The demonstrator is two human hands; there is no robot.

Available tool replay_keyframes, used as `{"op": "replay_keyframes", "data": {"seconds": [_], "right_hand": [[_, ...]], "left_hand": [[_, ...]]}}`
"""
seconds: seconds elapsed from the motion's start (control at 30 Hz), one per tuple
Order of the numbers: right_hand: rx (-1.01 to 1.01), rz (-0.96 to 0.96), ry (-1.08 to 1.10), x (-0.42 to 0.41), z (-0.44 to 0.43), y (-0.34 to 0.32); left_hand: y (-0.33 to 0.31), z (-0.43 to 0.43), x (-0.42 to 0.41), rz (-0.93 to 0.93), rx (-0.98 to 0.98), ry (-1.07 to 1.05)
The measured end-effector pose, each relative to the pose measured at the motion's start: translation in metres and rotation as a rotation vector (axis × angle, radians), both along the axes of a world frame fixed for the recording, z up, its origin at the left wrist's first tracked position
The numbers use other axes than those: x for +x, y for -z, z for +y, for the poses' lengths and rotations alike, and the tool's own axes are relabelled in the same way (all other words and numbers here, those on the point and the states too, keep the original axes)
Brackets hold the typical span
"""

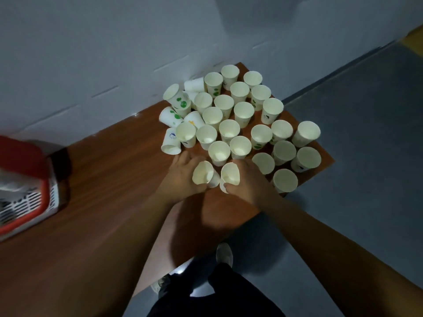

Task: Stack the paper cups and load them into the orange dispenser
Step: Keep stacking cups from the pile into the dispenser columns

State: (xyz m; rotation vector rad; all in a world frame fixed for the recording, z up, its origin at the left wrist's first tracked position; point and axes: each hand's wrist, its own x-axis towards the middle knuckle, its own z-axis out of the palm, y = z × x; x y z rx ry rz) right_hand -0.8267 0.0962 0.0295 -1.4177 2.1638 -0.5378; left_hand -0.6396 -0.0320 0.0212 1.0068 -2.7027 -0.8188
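Note:
Several white paper cups stand crowded at the far right end of a brown wooden table; a few at the left of the group lie tipped over. My left hand grips one tilted cup. Beside it, my right hand grips another cup. Both held cups are at the near edge of the group, mouths toward me. The orange dispenser, with a white slotted side, sits at the left edge of the view.
A pale wall runs along the table's far side. The table's right corner borders grey floor. My legs and shoes show below the table edge.

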Motion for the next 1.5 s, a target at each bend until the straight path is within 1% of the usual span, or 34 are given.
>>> {"op": "replay_keyframes", "data": {"seconds": [0.07,0.17,0.3,0.5,0.63,0.73,0.87,0.97,1.07,1.2,1.33,1.4,1.5], "right_hand": [[-0.031,-0.001,-0.039,0.016,-0.019,-0.019],[-0.145,-0.006,-0.106,0.048,-0.053,-0.034],[-0.061,-0.022,-0.259,0.118,-0.097,-0.056],[-0.084,-0.098,-0.419,0.258,-0.146,-0.063],[-0.100,-0.146,-0.491,0.354,-0.172,-0.067],[-0.090,-0.168,-0.520,0.417,-0.193,-0.068],[-0.120,-0.220,-0.528,0.487,-0.219,-0.068],[-0.129,-0.223,-0.522,0.523,-0.235,-0.065],[-0.136,-0.212,-0.522,0.547,-0.250,-0.061],[-0.125,-0.176,-0.514,0.565,-0.265,-0.052],[-0.220,-0.153,-0.500,0.581,-0.273,-0.043],[-0.292,-0.151,-0.519,0.592,-0.277,-0.039],[-0.340,-0.194,-0.500,0.609,-0.288,-0.034]], "left_hand": [[-0.011,-0.005,0.033,0.052,0.071,-0.134],[-0.027,-0.015,0.089,0.098,0.129,-0.332],[-0.041,-0.025,0.182,0.118,0.117,-0.595],[-0.049,-0.028,0.337,0.140,0.048,-0.910],[-0.048,-0.035,0.425,0.172,0.005,-1.065],[-0.047,-0.047,0.483,0.175,0.008,-1.161],[-0.047,-0.072,0.551,0.174,-0.048,-1.207],[-0.043,-0.096,0.582,0.166,-0.059,-1.225],[-0.034,-0.122,0.596,0.149,-0.043,-1.173],[-0.009,-0.145,0.601,0.043,-0.027,-1.045],[0.020,-0.153,0.600,-0.049,0.027,-0.961],[0.034,-0.153,0.601,-0.021,0.096,-0.942],[0.048,-0.152,0.610,0.084,0.191,-0.920]]}}
